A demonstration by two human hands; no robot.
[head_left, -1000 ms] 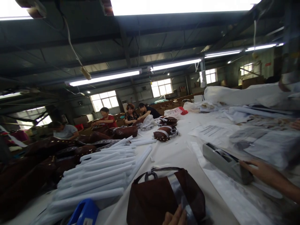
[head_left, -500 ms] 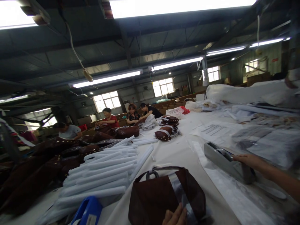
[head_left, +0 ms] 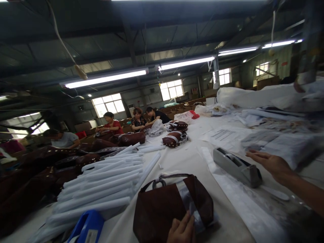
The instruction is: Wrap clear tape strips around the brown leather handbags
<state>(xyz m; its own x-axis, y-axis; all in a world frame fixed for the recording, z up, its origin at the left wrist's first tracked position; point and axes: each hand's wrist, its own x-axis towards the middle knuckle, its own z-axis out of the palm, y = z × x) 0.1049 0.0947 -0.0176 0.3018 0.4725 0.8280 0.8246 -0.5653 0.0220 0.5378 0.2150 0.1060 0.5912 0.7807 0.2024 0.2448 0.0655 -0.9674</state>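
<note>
A dark brown handbag (head_left: pixel 162 209) with a clear plastic band (head_left: pixel 188 202) across its front lies on the white table near me. My left hand (head_left: pixel 182 231) rests on the bag's lower edge, fingers pressed on the band. My right hand (head_left: pixel 272 163) hovers just right of a grey tape dispenser (head_left: pixel 236 167), fingers stretched out and holding nothing.
Several rolled white paper tubes (head_left: pixel 101 185) lie left of the bag, with a blue object (head_left: pixel 87 227) at the front. More brown bags (head_left: pixel 174 138) sit farther back. Several people (head_left: pixel 138 121) work at the far end. White sheets and plastic (head_left: pixel 273 141) pile at the right.
My right hand has lifted off the tape dispenser's back end and opened beside it. My left hand shows more on the bag. The view dipped slightly.
</note>
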